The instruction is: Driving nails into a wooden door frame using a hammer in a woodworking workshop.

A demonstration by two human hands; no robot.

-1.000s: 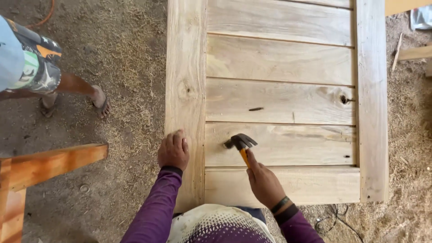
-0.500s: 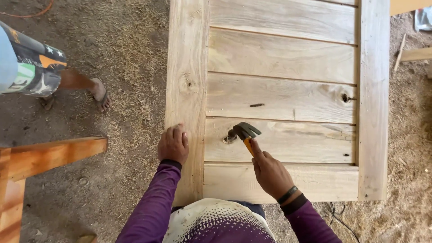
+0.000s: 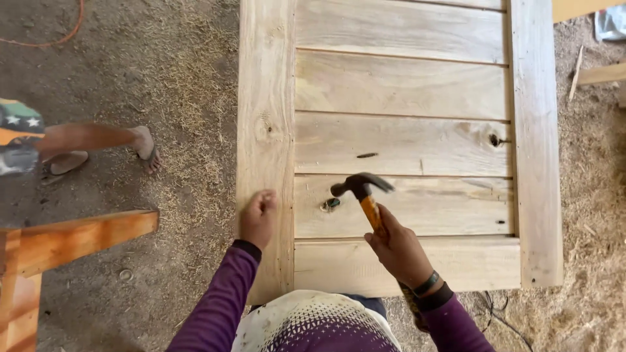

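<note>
Dirt floor (image 3: pixel 130 78) strewn with sawdust and wood shavings, seen from above, on which lies a pale wooden panel (image 3: pixel 398 143) built of two long side rails joined by horizontal boards. The left hand (image 3: pixel 259 218), at the end of a purple sleeve, is curled into a loose fist holding nothing and rests on the panel's left rail (image 3: pixel 266 130), near its outer edge. The right hand (image 3: pixel 399 251), wearing a dark wristband, is closed around the yellow-orange handle of a claw hammer (image 3: pixel 362 189); the dark head is raised and slightly blurred, with its striking face pointing left and its claw right. The hammer head hovers just up and to the right of a small dark metal piece (image 3: pixel 329 205) set in the fourth board from the top, close to the left rail; whether this piece is a nail head or other fitting cannot be told. The boards show knots, a dark knot hole (image 3: pixel 495 140) near the right rail, and a short dark mark on the third board. At left stand another person's bare leg and sandalled foot (image 3: pixel 147 148) on the floor, well apart from the panel, and an orange-brown timber piece (image 3: pixel 78 238) nearer the viewer. An orange cord (image 3: pixel 59 39) crosses the upper left corner.
</note>
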